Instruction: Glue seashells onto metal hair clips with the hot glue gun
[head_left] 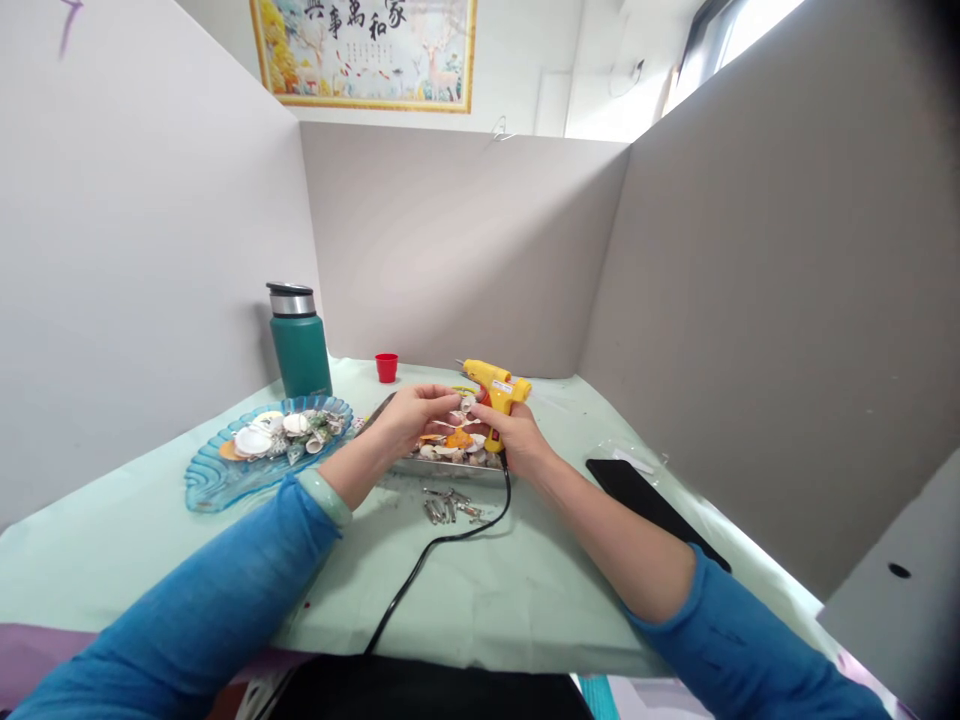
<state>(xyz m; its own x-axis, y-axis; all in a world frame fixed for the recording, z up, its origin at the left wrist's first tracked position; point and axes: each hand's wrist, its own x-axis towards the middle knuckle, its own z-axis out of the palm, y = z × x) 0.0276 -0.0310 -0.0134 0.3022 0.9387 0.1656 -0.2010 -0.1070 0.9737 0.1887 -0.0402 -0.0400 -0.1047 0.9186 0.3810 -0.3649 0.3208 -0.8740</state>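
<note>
My right hand point(519, 432) is wrapped round the handle of a yellow glue gun point(491, 380), its nozzle pointing up and left. My left hand point(421, 415) is beside it, thumb and fingers pinched on a small pale shell point(468, 403) between the two hands. Below them is a metal tray point(442, 468) of shells, partly hidden by my hands, with an orange piece point(459, 438) among them. Several small metal clips point(450, 507) lie in front of the tray. A black cord point(427, 548) runs from the gun toward the table's front edge.
On the left, a blue scalloped dish point(217, 487) holds shells, with a green bottle point(301, 350) behind it. A red cup point(386, 368) stands at the back. A black flat object point(656, 510) and clear plastic point(630, 455) lie at the right. Grey partitions point(465, 240) enclose the table point(480, 600).
</note>
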